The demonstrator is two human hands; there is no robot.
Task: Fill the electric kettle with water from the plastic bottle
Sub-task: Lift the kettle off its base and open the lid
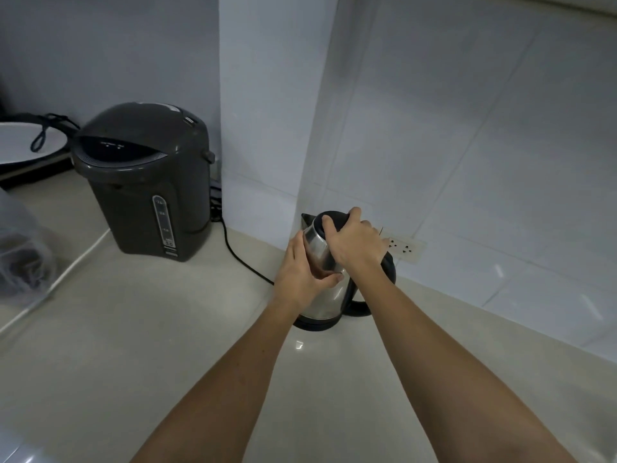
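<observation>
Both my hands on the kettle (325, 289), lid (334, 219) not yet off.
It stands on the worktop (200, 345) by the wall; left hand (302, 272) fingers wrap the body, right hand (355, 242) fingers grip the lid. A hard tug may tip it; no bottle visible.

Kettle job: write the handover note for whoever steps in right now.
Left hand: wrapped around the steel kettle body, steadying it.
Right hand: grip on the black lid, which is on.
Kettle stands on the counter by the wall socket, right of the grey water dispenser.
Plastic bottle: not in view.
Done: nothing poured.
Left: open lid, fetch bottle, fill.
</observation>
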